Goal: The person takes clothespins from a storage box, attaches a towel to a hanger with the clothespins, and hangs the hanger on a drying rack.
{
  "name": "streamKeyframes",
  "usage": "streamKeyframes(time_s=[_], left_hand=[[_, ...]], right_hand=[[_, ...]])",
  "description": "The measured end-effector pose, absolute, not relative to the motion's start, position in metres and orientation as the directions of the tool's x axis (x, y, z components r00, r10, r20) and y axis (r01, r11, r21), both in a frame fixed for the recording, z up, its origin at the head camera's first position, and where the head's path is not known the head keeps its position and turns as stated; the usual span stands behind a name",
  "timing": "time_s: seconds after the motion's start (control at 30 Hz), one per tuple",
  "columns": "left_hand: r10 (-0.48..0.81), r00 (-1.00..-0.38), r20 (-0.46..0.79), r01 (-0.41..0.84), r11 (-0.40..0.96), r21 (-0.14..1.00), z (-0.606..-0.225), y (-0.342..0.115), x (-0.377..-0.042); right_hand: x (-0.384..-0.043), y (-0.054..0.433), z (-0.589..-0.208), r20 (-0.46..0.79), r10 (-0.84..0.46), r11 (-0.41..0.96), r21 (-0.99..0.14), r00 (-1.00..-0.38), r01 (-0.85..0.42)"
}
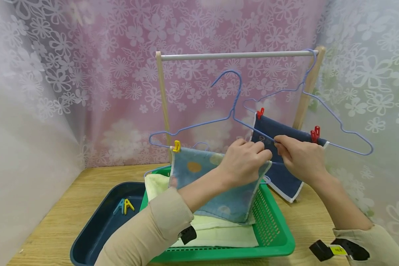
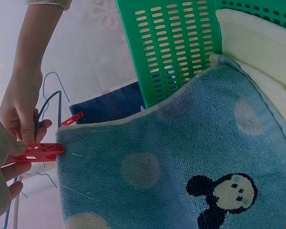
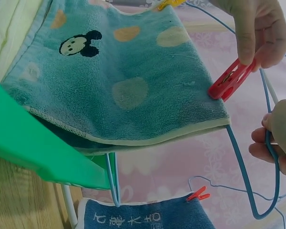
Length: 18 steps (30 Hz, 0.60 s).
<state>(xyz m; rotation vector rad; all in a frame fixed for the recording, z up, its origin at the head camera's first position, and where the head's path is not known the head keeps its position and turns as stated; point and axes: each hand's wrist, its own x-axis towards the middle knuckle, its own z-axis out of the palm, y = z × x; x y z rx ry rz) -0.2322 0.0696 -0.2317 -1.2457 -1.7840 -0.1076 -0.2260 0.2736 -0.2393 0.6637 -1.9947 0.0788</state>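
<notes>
My left hand [image 1: 242, 162] pinches a red clothespin [image 3: 232, 81], whose tip sits on the top edge of a light-blue towel [image 1: 199, 177]. This towel, patterned with dots and a cartoon face, is folded over the bottom bar of a blue wire hanger [image 1: 232, 111]. A yellow clothespin [image 1: 176, 146] clips its other top corner. My right hand [image 1: 300, 157] grips the hanger near its right end. The hanger's hook is up, off any rod. In the head view the left hand hides the red clothespin.
A green basket [image 1: 276, 221] with pale yellow towels [image 1: 219, 236] stands below. At left, a dark tray [image 1: 96, 221] holds a blue clothespin [image 1: 119, 207] and a yellow one [image 1: 128, 205]. Behind, a rack rod [image 1: 236, 55] carries another hanger [image 1: 326, 107] with a navy towel [image 1: 282, 184] clipped in red.
</notes>
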Motion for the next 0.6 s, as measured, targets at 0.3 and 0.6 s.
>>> streamKeyframes(time_s=[0.3,0.6], left_hand=[[0.697,-0.106,0.710,0.770,0.509,-0.385,-0.2310,0.0756,-0.2366],[0.734,-0.143,0.664,0.720,0.538,-0.439,-0.2337,0.0799,-0.2363]], right_hand=[[-0.2274,0.2734,-0.2397,0.834,-0.421,0.852,0.230,-0.356,-0.470],[-0.2244,0.2699,-0.2379,0.823,-0.420,0.859,0.223,-0.383,-0.461]])
